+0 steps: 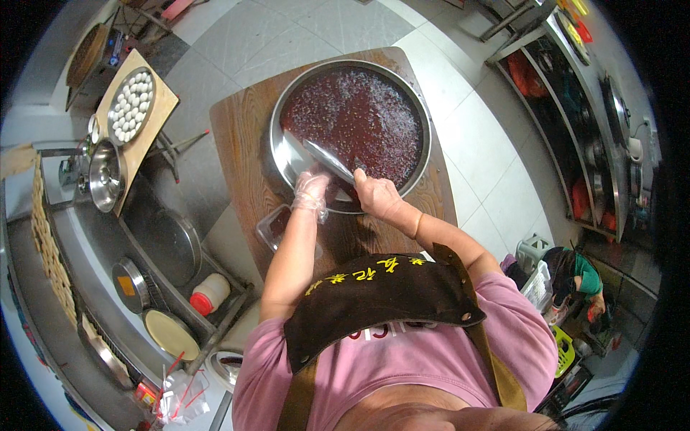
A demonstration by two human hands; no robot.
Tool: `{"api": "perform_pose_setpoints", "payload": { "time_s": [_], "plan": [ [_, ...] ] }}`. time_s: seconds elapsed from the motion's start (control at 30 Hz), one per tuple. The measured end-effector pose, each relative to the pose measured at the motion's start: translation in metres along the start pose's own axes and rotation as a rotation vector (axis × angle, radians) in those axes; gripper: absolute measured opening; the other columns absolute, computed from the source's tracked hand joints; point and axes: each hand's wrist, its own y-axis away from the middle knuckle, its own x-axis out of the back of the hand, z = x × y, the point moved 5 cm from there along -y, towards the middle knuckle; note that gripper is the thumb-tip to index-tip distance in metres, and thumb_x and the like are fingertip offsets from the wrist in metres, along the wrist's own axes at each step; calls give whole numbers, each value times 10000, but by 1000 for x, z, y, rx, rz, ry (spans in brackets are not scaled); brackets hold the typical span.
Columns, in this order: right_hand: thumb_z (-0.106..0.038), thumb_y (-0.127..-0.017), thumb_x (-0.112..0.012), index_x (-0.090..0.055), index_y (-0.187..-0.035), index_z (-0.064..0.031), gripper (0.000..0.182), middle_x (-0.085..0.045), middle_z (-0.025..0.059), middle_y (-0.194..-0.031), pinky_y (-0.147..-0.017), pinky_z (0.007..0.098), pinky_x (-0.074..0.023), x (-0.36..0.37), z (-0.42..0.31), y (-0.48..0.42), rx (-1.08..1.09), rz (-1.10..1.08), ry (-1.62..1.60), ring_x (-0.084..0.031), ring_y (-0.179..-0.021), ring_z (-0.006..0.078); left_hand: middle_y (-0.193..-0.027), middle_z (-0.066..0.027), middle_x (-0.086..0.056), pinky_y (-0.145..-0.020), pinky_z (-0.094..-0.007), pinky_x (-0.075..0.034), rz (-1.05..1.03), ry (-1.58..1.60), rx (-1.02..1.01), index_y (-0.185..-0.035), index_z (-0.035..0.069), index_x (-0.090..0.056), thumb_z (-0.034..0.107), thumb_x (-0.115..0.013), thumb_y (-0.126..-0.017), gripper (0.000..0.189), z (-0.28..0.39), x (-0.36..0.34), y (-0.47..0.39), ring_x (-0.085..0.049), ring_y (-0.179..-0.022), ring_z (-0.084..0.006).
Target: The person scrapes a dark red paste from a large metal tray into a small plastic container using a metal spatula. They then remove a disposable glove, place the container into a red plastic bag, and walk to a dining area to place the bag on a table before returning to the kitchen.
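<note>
A large round metal pan [426, 156] holds a dark red, glossy, jelly-like slab [350, 118] dotted with small pale bits. At the pan's left side the bare metal bottom shows. My right hand [379, 193] grips a broad-bladed metal knife [331, 159], its blade slanting up and left over the pan. My left hand [312, 188], in a clear plastic glove, reaches over the near rim, below the blade. Its fingers are partly hidden, and whether they hold anything is unclear. A clear plastic container [272, 229] stands beside the pan, left of my left forearm.
The pan rests on a wooden table [242, 124]. On the left are a board [161, 99] with a tray of white balls [131, 105], a steel bowl [106, 175] and a red-lidded jar [210, 294]. Metal shelving [566, 118] stands right; another person [585, 275] is at lower right.
</note>
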Motion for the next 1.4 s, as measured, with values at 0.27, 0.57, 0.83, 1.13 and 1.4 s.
{"api": "perform_pose_setpoints", "payload": {
  "time_s": [0.27, 0.57, 0.83, 1.13, 1.4],
  "plan": [
    [-58, -819, -482, -425, -955, -26, 151, -641, 212, -708, -580, 491, -498, 6, -3, -2, 2, 21, 8, -651, -676, 388, -1024, -125, -638, -824, -349, -520, -178, 138, 52, -1101, -43, -588, -81, -492, -755, 360, -62, 55, -53, -632, -911, -242],
    [-112, -853, -493, -404, -976, -17, 179, -616, 238, -678, -580, 512, -487, 1, 10, -2, -51, 44, -92, -625, -667, 431, -957, -108, -650, -779, -329, -547, -148, 288, -89, -1061, -2, -583, -109, -442, -759, 350, 17, 30, 21, -642, -830, -199],
    [-165, -867, -581, -376, -1013, -42, 280, -579, 299, -707, -626, 567, -451, 67, 21, 29, -183, 179, -372, -578, -725, 504, -1167, -255, -582, -955, -414, -438, 271, -1017, -667, -1278, -9, -473, 187, -622, -815, 525, 41, 8, 14, -575, -1085, -358],
    [-195, -882, -576, -427, -987, -24, 250, -595, 311, -765, -639, 530, -448, 76, 45, 65, -438, 109, -535, -579, -780, 510, -1062, -187, -639, -841, -367, -491, 197, -1078, -465, -1194, 3, -526, 150, -691, -752, 494, 46, -23, -31, -629, -947, -298],
    [-174, -910, -570, -437, -961, -15, 213, -535, 109, -608, -394, 335, -450, 58, 62, 80, -369, 167, -491, -559, -447, 177, -1177, -119, -593, -942, -311, -462, 10, -96, -321, -1261, -18, -496, -29, -649, -791, 494, 74, 62, 68, -570, -1075, -194]
  ]
}}
